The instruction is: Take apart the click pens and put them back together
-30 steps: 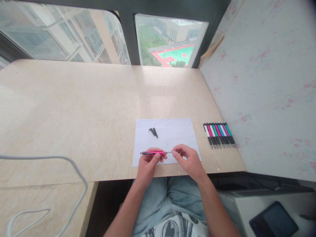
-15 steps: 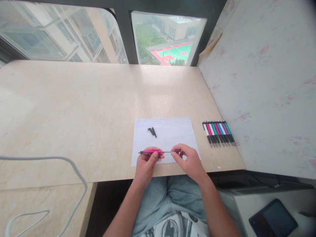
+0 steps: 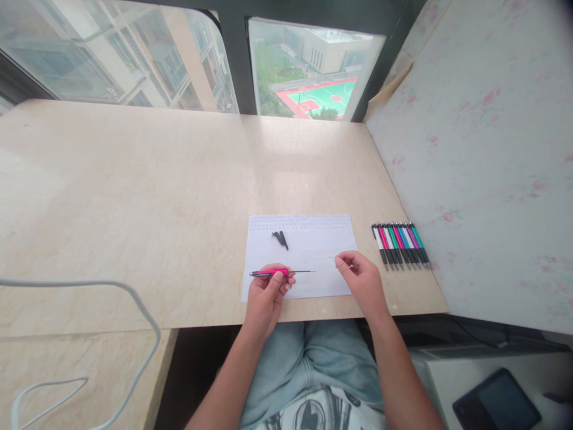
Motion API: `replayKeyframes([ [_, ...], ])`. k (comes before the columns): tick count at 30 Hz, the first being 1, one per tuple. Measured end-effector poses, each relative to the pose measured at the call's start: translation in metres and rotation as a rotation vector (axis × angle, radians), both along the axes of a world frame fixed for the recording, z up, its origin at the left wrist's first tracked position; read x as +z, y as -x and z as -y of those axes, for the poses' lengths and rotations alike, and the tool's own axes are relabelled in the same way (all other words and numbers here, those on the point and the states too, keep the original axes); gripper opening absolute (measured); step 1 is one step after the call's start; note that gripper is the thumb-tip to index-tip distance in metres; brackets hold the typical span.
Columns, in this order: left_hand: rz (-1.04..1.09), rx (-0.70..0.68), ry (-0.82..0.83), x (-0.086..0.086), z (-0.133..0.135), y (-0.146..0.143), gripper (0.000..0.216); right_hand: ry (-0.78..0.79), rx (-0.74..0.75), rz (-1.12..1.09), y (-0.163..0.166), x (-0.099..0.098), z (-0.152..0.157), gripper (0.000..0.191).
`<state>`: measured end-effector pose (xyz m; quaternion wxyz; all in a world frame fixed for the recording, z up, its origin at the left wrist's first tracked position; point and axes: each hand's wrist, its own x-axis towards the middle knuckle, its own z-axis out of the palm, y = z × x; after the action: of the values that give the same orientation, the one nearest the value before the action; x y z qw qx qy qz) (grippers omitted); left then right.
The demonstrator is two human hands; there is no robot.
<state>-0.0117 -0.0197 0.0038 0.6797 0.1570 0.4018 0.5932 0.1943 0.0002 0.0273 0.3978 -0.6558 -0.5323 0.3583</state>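
One pink pen (image 3: 285, 272), gripped in the left hand (image 3: 265, 294) over the paper (image 3: 317, 286) near the front edge of the surface (image 3: 179, 209); likely light and stiff, with a thin, bendable refill (image 3: 305, 272), so best held behind that; right hand (image 3: 362, 279) in a closed pinch, contents unclear

The left hand (image 3: 265, 297) grips a pink pen (image 3: 268, 273) with a thin dark rod (image 3: 305, 271) pointing toward the right hand (image 3: 362, 280), which pinches a tiny thing (image 3: 332, 258), too small to identify, over white paper (image 3: 313, 248), with black pieces (image 3: 279, 239) beyond the left hand and a pen row (image 3: 400, 245) right of the right.
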Motion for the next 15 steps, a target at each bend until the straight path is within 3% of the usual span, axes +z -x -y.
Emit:
replayKeyframes([
  [6, 0.023, -0.016, -0.007, 0.001, 0.000, 0.001, 0.017, -0.154, 0.146, 0.295, 0.045, -0.017, -0.035, 0.015],
  [15, 0.038, -0.032, -0.011, 0.004, 0.000, 0.001, 0.017, -0.163, 0.144, 0.484, 0.087, -0.027, -0.066, 0.013],
])
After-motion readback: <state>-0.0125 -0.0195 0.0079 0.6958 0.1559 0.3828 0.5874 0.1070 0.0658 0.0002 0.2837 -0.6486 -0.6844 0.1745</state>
